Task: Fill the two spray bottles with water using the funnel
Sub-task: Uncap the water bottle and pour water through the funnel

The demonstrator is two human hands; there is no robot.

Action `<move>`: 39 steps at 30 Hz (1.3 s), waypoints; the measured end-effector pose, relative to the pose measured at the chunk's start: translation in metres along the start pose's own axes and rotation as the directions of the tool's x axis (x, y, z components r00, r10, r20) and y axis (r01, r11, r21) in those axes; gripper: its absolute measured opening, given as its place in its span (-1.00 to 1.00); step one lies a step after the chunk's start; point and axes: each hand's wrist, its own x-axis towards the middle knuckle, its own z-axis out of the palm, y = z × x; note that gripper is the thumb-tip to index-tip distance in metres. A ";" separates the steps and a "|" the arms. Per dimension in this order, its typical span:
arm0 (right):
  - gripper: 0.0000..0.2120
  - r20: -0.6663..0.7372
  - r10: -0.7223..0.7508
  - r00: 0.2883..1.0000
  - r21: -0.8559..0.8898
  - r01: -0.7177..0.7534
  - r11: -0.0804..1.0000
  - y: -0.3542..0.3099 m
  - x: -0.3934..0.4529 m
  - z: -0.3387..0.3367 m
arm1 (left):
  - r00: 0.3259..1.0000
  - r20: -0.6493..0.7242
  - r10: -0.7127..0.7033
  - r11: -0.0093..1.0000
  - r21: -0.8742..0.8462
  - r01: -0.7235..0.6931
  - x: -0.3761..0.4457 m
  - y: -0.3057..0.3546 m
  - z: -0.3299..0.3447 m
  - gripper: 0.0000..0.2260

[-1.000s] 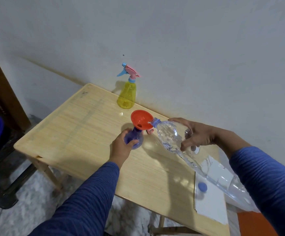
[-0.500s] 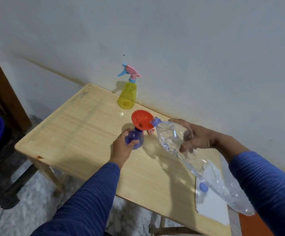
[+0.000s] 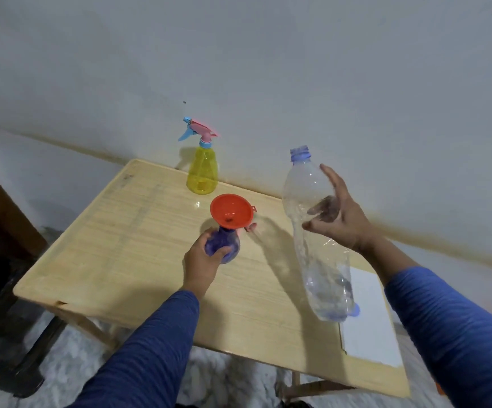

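Your left hand grips the purple spray bottle mid-worktop with the orange funnel seated in its neck, while your right hand holds the upright clear bottle; tilt carelessly and water could miss the funnel.

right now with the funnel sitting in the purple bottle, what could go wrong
The orange funnel sits loose and tilted in the purple bottle, steadied only by the left hand, so a nudge might tip it. The right hand holds the uncapped clear bottle in mid-air; leftover water may drip on the white sheet.
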 end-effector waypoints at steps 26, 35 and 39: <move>0.10 -0.740 0.376 0.557 0.299 -0.227 0.927 0.004 -0.058 0.080 | 0.949 0.271 0.161 0.972 0.126 -0.200 0.021 -0.010 -0.028 -0.54; -0.12 -0.802 0.396 0.447 0.267 -0.325 0.907 -0.014 -0.069 0.097 | 0.927 0.331 0.176 0.957 0.166 -0.240 0.024 -0.008 -0.035 -0.52; -0.40 -0.920 0.307 0.243 0.226 -0.311 0.923 -0.026 -0.070 0.130 | 0.918 0.351 0.182 0.956 0.155 -0.249 0.026 -0.010 -0.036 -0.52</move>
